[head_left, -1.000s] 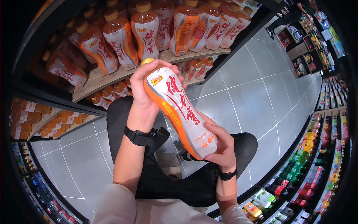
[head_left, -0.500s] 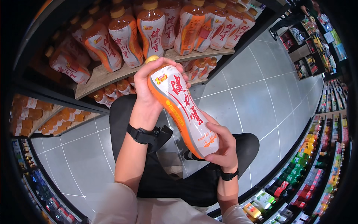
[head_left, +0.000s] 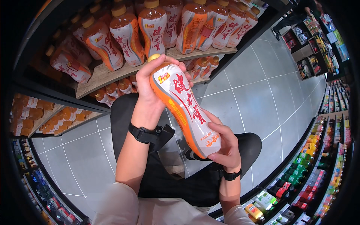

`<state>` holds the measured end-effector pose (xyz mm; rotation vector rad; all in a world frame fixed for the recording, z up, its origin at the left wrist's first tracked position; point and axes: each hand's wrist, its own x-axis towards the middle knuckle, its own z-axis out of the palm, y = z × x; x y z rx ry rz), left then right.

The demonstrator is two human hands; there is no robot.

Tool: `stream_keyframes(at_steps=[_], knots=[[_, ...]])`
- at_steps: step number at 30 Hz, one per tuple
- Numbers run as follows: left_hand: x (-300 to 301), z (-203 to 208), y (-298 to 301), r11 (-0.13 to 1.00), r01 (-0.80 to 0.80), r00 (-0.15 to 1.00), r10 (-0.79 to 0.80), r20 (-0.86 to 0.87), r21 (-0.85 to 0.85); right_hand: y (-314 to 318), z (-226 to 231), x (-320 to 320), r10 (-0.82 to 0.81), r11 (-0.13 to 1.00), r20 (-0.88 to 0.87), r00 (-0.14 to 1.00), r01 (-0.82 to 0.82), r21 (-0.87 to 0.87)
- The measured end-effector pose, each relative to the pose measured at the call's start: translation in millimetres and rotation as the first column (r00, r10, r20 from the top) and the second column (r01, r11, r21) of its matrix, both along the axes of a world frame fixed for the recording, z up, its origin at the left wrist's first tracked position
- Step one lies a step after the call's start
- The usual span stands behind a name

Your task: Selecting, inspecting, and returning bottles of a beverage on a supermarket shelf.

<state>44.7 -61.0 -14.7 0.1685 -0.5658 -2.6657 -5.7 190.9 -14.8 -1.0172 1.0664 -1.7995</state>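
A drink bottle (head_left: 183, 108) with a white and orange label and a yellow cap lies tilted between my two hands. Its label faces up at me. My left hand (head_left: 150, 86) wraps around the upper end, just below the cap, with fingertips showing on the far side. Near the base, my right hand (head_left: 227, 144) grips the lower end, thumb on the near edge and fingers behind. The bottle's underside is hidden. Just beyond it, a wooden shelf (head_left: 101, 77) carries rows of matching bottles (head_left: 152, 32).
Below that shelf, a lower shelf (head_left: 200, 80) holds more of these bottles. Grey floor tiles (head_left: 255, 97) spread around my bent legs (head_left: 176, 191). Shelves of coloured bottles (head_left: 300, 168) curve along the right. A person's dark-clothed leg (head_left: 283, 24) is at the far right.
The bottle and both hands have shifted very slightly to the right. My grip looks the same, and the shelf bottles stay in place.
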Motion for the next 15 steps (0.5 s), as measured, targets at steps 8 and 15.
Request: stream_keyframes(at_steps=[8, 15], knots=[[-0.8, 3.3, -0.1, 1.0, -0.013, 1.0, 0.012, 0.028, 0.009, -2.3, -1.2, -1.6, -0.006, 1.0, -0.043, 0.999, 0.006, -0.005], [-0.2, 3.1, 0.9, 0.999, -0.006, 1.0, 0.006, 0.01, -0.033, -3.8, 0.2, 3.1, -0.027, 0.999, -0.065, 0.998, 0.029, 0.03]])
